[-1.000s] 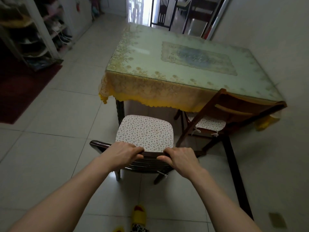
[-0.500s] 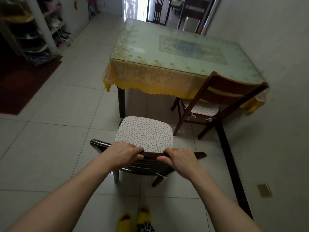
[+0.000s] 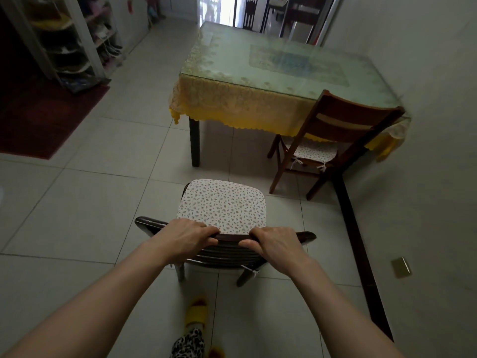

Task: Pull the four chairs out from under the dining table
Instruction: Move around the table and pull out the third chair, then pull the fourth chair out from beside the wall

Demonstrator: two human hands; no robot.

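A dark wooden chair with a flowered seat cushion stands on the tiled floor, clear of the dining table. My left hand and my right hand both grip its curved top rail. The table has a glass top over a yellow lace cloth. A second brown chair stands at the table's near right corner, its cushioned seat partly under the cloth. A third chair's dark slatted back shows beyond the table's far end.
A wall with a dark skirting board runs along the right side. A shoe rack and a dark red rug are at the far left. My foot in a yellow slipper is just behind the held chair.
The held chair has come further back from the table, with both hands still gripping its rail. The gap between its seat and the table has widened, and I have stepped back.
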